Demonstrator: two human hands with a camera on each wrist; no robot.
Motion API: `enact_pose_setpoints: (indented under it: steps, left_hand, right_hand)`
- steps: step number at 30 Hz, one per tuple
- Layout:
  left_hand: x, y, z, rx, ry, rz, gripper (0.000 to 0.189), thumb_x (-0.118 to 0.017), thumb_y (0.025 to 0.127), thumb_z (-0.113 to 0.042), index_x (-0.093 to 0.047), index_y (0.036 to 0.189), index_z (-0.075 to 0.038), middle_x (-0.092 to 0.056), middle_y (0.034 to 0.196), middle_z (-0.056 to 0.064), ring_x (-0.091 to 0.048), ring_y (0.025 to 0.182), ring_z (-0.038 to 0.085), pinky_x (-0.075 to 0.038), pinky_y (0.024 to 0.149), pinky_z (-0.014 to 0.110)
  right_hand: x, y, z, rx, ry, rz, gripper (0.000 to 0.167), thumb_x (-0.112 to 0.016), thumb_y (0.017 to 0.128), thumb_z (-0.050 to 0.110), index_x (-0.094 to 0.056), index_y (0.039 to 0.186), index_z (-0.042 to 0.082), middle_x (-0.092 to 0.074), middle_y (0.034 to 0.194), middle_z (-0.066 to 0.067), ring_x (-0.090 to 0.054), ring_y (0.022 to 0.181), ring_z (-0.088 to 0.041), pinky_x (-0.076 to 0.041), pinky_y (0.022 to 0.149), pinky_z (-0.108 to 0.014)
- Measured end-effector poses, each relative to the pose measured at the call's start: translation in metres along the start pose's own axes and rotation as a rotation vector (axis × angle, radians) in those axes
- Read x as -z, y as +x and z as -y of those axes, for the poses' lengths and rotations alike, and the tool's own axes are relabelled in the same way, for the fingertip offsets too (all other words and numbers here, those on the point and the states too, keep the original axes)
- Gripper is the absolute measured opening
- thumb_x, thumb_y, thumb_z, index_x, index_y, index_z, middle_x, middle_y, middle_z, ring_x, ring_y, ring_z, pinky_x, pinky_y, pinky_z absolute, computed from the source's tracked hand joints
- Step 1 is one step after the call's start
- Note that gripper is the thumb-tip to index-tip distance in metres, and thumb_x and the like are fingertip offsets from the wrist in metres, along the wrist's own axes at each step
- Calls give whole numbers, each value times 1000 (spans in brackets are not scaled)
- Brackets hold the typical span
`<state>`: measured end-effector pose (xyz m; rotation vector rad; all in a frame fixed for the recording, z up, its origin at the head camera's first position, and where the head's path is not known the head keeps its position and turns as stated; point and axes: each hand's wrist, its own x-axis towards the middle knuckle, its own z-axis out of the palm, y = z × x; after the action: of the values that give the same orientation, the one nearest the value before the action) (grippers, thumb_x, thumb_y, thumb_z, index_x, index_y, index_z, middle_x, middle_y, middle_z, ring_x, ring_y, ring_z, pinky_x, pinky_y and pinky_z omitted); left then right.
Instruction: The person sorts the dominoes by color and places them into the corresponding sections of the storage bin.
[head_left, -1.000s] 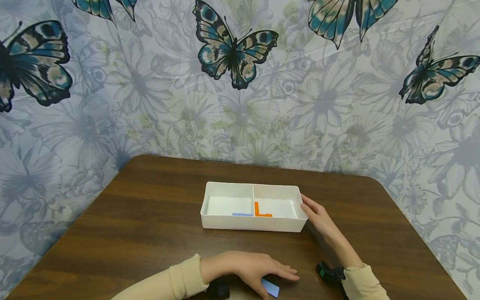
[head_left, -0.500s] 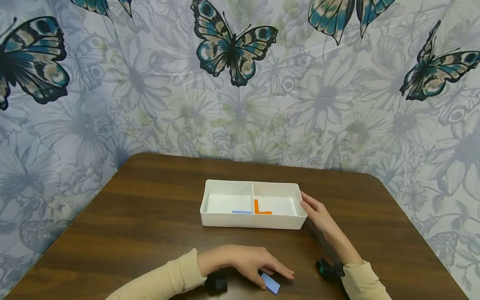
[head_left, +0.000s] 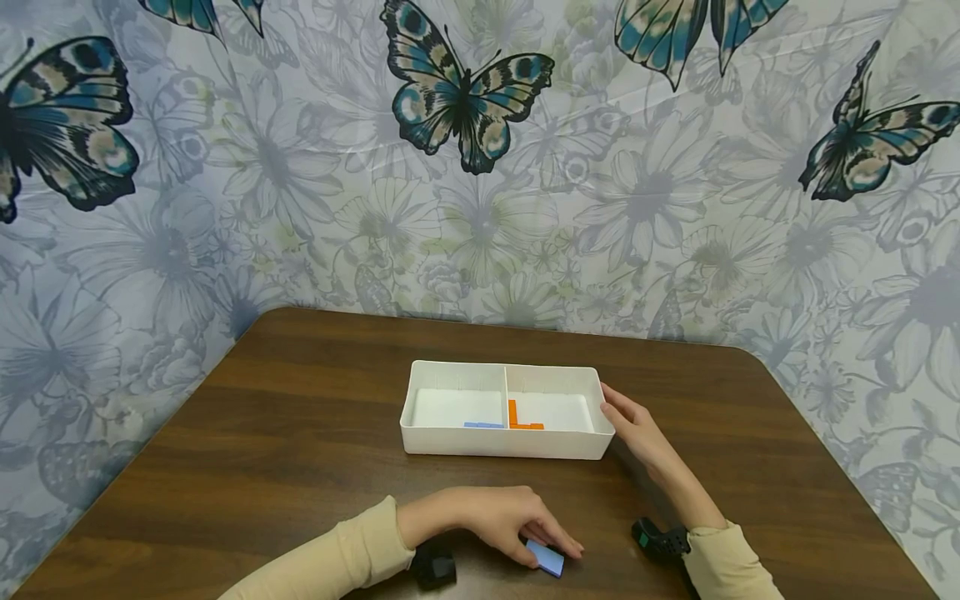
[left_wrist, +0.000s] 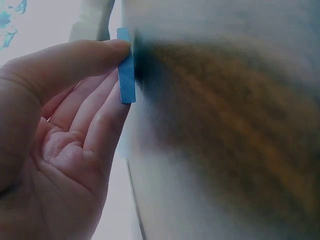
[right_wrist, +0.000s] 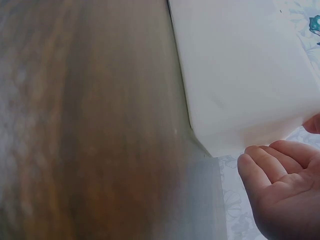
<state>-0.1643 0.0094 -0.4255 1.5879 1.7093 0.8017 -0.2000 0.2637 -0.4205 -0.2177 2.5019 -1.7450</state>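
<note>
Low at the front of the table, my left hand [head_left: 504,518] pinches a small flat light-blue block [head_left: 546,559] between thumb and fingers. The left wrist view shows the thumb pressed on one side of this block [left_wrist: 127,82], its edge close to the tabletop. My right hand [head_left: 636,425] rests with its fingertips against the right end of a white two-compartment box [head_left: 502,443]. Its fingers are relaxed along that end wall in the right wrist view. An orange L-shaped piece [head_left: 527,426] lies in the right compartment, and a blue piece [head_left: 483,425] in the left one.
The brown wooden table [head_left: 262,433] has rounded far corners. A black wrist camera [head_left: 435,570] sits under the left wrist, and another black device [head_left: 656,537] is on the right wrist. Behind the table hangs a butterfly-patterned cloth [head_left: 480,225].
My left hand has moved slightly away from the body and its fingers have drawn in around the blue block, which has shifted a little forward. My right hand has stayed at the box.
</note>
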Motion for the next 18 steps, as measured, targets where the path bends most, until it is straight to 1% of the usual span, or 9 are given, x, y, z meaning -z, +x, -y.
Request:
enact_pose_setpoints:
  steps: [10,13,18]
  left_hand:
    - [2,-2,-1,-5,25,-36,44,-64,84,9,-58,126,1,-55,129,-1,-45,109,-11,-42,83,11]
    - [5,-3,-3,-10,37,-60,43,-64,84,9,-59,125,0,-55,128,-1,-45,109,-11,-42,82,11]
    - [8,-5,-5,-19,30,-95,43,-64,84,9,-59,126,1,-55,128,0,-46,109,-10,-42,83,12]
  right_hand:
    - [0,1,1,3,2,10,54,-43,102,22,-25,145,-5,-25,146,-26,-25,132,-39,-23,103,-54]
    - [0,0,1,2,-1,9,54,-43,102,22,-25,145,-6,-25,145,-27,-25,131,-39,-23,103,-54]
    - [0,-1,2,-2,5,2,53,-43,102,22,-27,144,-5,-28,145,-26,-27,131,-38,-23,103,-54]
